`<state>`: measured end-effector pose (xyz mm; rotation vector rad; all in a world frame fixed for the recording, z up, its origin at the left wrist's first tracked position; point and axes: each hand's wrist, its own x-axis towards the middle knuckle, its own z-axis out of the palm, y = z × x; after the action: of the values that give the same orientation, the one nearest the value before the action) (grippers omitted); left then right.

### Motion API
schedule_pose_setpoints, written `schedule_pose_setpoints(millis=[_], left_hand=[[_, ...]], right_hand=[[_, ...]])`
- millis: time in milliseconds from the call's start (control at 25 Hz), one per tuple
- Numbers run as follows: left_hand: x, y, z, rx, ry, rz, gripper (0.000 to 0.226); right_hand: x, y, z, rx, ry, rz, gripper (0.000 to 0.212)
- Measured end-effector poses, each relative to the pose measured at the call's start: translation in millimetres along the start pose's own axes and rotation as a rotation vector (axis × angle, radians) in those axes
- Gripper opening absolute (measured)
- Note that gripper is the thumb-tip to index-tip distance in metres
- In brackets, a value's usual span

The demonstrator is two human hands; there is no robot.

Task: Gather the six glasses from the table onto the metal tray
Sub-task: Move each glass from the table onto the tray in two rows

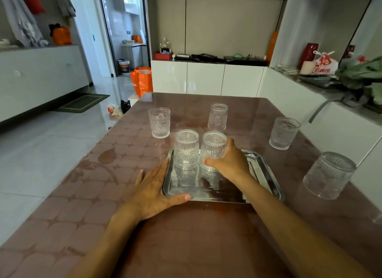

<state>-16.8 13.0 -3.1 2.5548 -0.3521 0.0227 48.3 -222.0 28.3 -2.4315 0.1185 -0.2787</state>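
While the left hand [154, 189] lies flat and open, bracing the tray [266, 170], the right hand [229, 160] wraps a second glass [213, 148] beside the first [186, 149]; four wait outside.

Two bare arms show. The left hand [154, 192] and the right hand [229, 164] wear no gloves or rings. No sleeves cover the arms.
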Motion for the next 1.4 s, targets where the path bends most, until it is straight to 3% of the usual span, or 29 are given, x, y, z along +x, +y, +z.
schedule_pose_setpoints(millis=[160,280,440,560,640,760,960,1080,1160,1400], left_hand=[[0,6,0,-0.023,0.014,0.031,0.116],[-1,9,0,-0.050,0.051,0.091,0.099],[1,1,2,-0.073,0.064,0.108,0.102],[0,1,0,-0.085,0.048,0.085,0.110],[-2,4,-2,-0.094,0.050,0.085,0.110],[-5,6,-4,-0.127,0.066,0.094,0.104],[-7,7,-4,-0.128,0.074,0.083,0.097],[-7,7,-5,-0.136,0.080,0.100,0.091],[-7,8,-5,-0.131,0.082,0.106,0.091],[-6,7,-6,-0.108,0.105,0.103,0.100]], right_hand=[[-22,12,-13,0.291,-0.067,0.045,0.087],[-56,41,-33,0.423,0.042,-0.037,0.075],[-96,88,-82,0.506,0.535,-0.126,0.070],[-91,123,-126,0.345,0.822,-0.025,0.083],[-79,144,-143,0.253,0.751,0.092,0.089],[-67,162,-141,0.264,0.493,0.159,0.083],[-63,162,-140,0.216,0.527,0.170,0.084],[-59,138,-131,0.419,0.553,0.025,0.082],[-49,110,-115,0.540,0.464,-0.104,0.081],[-12,47,-49,0.249,0.296,-0.190,0.078]])
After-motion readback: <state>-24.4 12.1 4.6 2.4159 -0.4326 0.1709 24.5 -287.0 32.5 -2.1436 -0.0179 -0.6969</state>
